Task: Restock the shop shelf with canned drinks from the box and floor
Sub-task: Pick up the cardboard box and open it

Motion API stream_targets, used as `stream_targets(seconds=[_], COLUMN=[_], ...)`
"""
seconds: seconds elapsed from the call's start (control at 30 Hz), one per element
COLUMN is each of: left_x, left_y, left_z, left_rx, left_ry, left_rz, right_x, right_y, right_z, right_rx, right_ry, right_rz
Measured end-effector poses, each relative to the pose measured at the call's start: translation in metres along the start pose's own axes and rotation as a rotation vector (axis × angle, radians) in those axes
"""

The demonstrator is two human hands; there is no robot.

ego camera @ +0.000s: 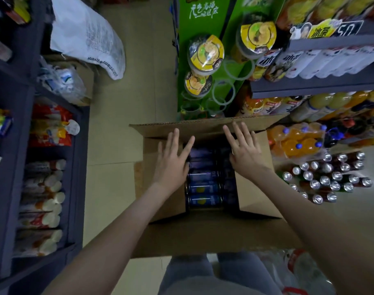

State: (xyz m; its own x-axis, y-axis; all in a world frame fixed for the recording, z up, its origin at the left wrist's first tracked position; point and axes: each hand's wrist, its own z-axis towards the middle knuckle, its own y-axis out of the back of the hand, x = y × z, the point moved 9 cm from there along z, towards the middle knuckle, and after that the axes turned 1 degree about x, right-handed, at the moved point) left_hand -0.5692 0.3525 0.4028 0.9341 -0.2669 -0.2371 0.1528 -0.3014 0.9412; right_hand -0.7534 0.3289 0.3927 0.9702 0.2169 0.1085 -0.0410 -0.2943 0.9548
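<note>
From the head camera, I see the cardboard box (205, 233) in the centre of the frame, flaps folded out. The blue cans (203, 186) lie on their sides in a column inside it. A second column to their right is too dark to make out, and the labels are blurred.

My left hand (171, 160) is spread flat over the upper left of the opening, fingers straight and grasping nothing, and it hides the topmost cans. My right hand (243, 150) is released the same way over the upper right of the opening. I cannot tell whether either palm touches a can.

More cans (330, 177) stand upright in a cluster on the floor at the right, and my right forearm cuts off the cluster's lower left edge. Above them, the shelf (320, 86) of bottles runs off the right edge of the frame.
</note>
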Motion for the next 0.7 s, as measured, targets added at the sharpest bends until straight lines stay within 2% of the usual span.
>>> stream_targets(seconds=[0.23, 0.4, 0.5, 0.6, 0.7], left_x=[0.038, 0.051, 0.045, 0.03, 0.008], left_y=[-0.002, -0.012, -0.019, -0.025, -0.032], left_z=[0.075, 0.103, 0.099, 0.088, 0.075], left_rx=[0.073, 0.173, 0.17, 0.132, 0.125], left_ry=[0.168, 0.19, 0.214, 0.258, 0.26], left_rz=[0.015, -0.024, -0.009, 0.013, 0.034], right_x=[-0.022, -0.025, -0.005, 0.007, -0.005], right_y=[-0.018, -0.022, -0.025, -0.048, -0.056], right_z=[0.072, 0.097, 0.08, 0.04, 0.011], right_rx=[0.122, 0.174, 0.152, 0.252, 0.303], right_ry=[-0.025, -0.022, 0.112, 0.242, 0.202], right_rz=[-0.038, -0.036, -0.086, -0.206, -0.281])
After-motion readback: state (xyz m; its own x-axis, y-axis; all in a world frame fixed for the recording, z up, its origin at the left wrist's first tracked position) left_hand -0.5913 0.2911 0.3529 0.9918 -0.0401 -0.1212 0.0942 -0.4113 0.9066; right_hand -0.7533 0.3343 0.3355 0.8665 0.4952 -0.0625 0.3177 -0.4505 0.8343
